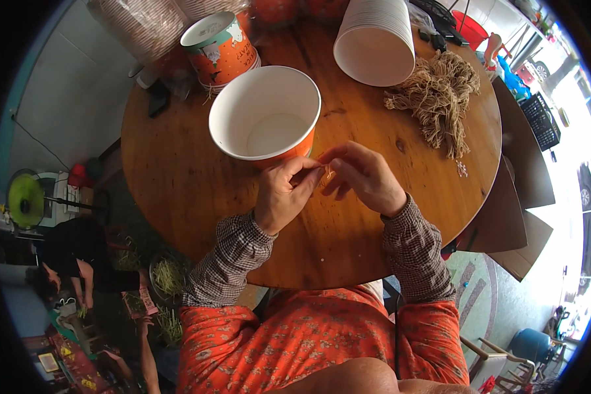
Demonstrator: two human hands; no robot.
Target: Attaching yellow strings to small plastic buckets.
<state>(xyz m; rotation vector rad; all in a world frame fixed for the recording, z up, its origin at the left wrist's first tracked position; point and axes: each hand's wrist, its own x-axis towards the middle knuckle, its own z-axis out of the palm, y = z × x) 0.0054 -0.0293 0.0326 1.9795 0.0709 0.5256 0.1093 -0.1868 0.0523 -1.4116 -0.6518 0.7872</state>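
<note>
My left hand (pixel 281 196) is closed, its thumb and index finger pressed together just in front of a large paper bucket (pixel 264 111). The bucket is white inside and orange outside, tilted so its mouth faces me. My right hand (pixel 368 176) meets the left at the fingertips, thumb and index finger pinched and the other fingers curled. Something small and thin, perhaps a bit of string, seems to be between the fingertips, but it is too small to name. To the right lies a tangled bundle of tan strings (pixel 440 98), with small white pieces (pixel 462 169) beside it.
On the round wooden table (pixel 197 203), a printed orange bucket (pixel 222 56) stands upside down at the back left, near bagged stacked cups (pixel 141 29). Nested white buckets (pixel 375 46) lie at the back right. Cardboard (pixel 505 210) flanks the table; people sit at lower left.
</note>
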